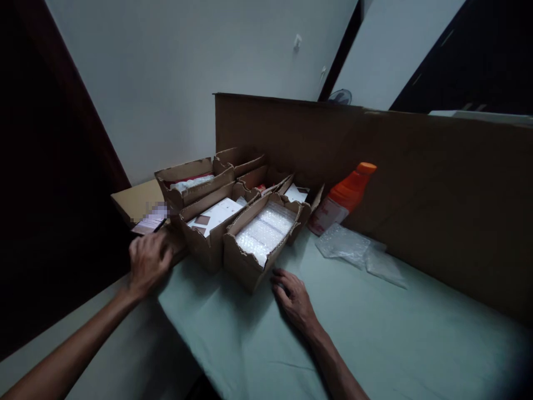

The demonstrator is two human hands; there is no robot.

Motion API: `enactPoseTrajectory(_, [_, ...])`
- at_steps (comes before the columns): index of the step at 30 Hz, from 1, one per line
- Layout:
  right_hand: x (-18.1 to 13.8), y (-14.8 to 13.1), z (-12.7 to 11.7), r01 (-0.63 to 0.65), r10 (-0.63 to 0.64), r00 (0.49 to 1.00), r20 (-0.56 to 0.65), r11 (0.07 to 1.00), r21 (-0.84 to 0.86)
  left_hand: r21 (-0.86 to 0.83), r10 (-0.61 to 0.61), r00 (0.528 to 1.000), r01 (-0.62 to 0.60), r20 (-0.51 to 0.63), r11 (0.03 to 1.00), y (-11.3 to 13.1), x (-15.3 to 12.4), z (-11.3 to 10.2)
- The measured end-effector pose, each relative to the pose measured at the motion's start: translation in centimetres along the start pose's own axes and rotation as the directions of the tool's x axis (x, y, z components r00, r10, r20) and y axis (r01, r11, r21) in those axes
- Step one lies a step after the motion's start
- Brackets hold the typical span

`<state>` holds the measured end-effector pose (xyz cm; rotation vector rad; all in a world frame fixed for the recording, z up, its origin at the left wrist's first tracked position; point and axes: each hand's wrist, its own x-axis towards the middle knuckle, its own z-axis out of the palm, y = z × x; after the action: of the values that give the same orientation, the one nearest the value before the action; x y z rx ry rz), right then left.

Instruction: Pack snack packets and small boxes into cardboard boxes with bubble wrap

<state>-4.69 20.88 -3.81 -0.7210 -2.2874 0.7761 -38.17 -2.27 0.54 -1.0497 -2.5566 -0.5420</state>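
My left hand (147, 261) reaches to the table's left edge and rests, fingers curled, against a phone (147, 225) with a lit screen. My right hand (293, 300) lies flat and open on the pale green cloth (375, 333), its fingertips just short of the nearest cardboard box (245, 261), which holds bubble wrap (264, 230). To the left of that box, a second one (208, 239) holds white cards. Further open boxes (191, 180) stand behind.
An orange bottle (343, 197) leans against a tall cardboard sheet (416, 178) along the back. Loose bubble wrap pieces (353, 247) lie on the cloth at right. A flat brown box (135, 200) sits at far left. White wall behind.
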Motion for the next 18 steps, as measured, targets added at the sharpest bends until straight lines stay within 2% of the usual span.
enactPoseTrajectory(2, [0.4,-0.6,-1.1,-0.049,0.051,0.998,-0.034,0.996,0.070,-0.110,0.178,0.984,-0.174,0.026,0.979,1.4,-3.5,0.0])
enactPoseTrajectory(3, [0.8,-1.1,-2.1,-0.071,0.077,0.995,-0.059,0.994,0.085,-0.244,0.365,0.931,-0.355,-0.008,0.902,2.3,-4.9,0.1])
enactPoseTrajectory(4, [1.4,-1.8,-3.3,-0.088,0.097,0.990,-0.104,0.992,0.087,-0.358,0.510,0.860,-0.484,-0.027,0.798,3.2,-6.0,0.2])
enactPoseTrajectory(5, [2.1,-2.9,-4.8,-0.093,0.105,0.980,-0.172,0.992,0.082,-0.449,0.608,0.793,-0.562,-0.050,0.695,4.2,-6.9,0.4])
enactPoseTrajectory(6, [2.9,-4.2,-6.5,-0.086,0.104,0.960,-0.258,0.993,0.080,-0.523,0.668,0.742,-0.593,-0.060,0.612,5.3,-7.4,0.7])
enactPoseTrajectory(7, [3.9,-5.7,-8.1,-0.057,0.080,0.927,-0.365,0.996,0.075,-0.581,0.694,0.718,-0.586,-0.049,0.565,6.4,-7.7,1.1])
enactPoseTrajectory(9, [6.5,-9.3,-11.1,0.057,-0.044,0.866,-0.499,0.998,0.012,-0.655,0.686,0.728,-0.520,-0.003,0.549,8.6,-7.8,2.2])
enactPoseTrajectory(10, [7.9,-11.1,-12.1,0.108,-0.113,0.864,-0.491,0.993,-0.038,-0.680,0.668,0.744,-0.480,0.021,0.555,9.6,-7.7,2.8])
enactPoseTrajectory(11, [9.5,-12.6,-12.8,0.146,-0.173,0.900,-0.400,0.984,-0.098,-0.700,0.647,0.761,-0.441,0.039,0.561,10.5,-7.6,3.4])
enactPoseTrajectory(12, [11.1,-13.9,-13.1,0.189,-0.226,0.942,-0.248,0.968,-0.164,-0.718,0.630,0.775,-0.410,0.051,0.562,11.3,-7.5,4.0])
enactPoseTrajectory(13, [12.8,-14.7,-12.9,0.239,-0.261,0.963,-0.068,0.942,-0.236,-0.735,0.618,0.784,-0.384,0.061,0.559,12.0,-7.4,4.5])
enactPoseTrajectory(14, [14.4,-15.1,-12.4,0.287,-0.263,0.957,0.120,0.908,-0.305,-0.751,0.611,0.788,-0.363,0.068,0.552,12.6,-7.4,4.8])
enactPoseTrajectory(16, [17.4,-14.8,-10.5,0.354,-0.166,0.894,0.416,0.831,-0.430,-0.774,0.604,0.793,-0.336,0.075,0.537,13.2,-7.4,5.2])
enactPoseTrajectory(18, [19.5,-13.6,-8.1,0.365,-0.018,0.831,0.555,0.772,-0.521,-0.786,0.593,0.802,-0.323,0.069,0.527,13.4,-7.4,5.2])
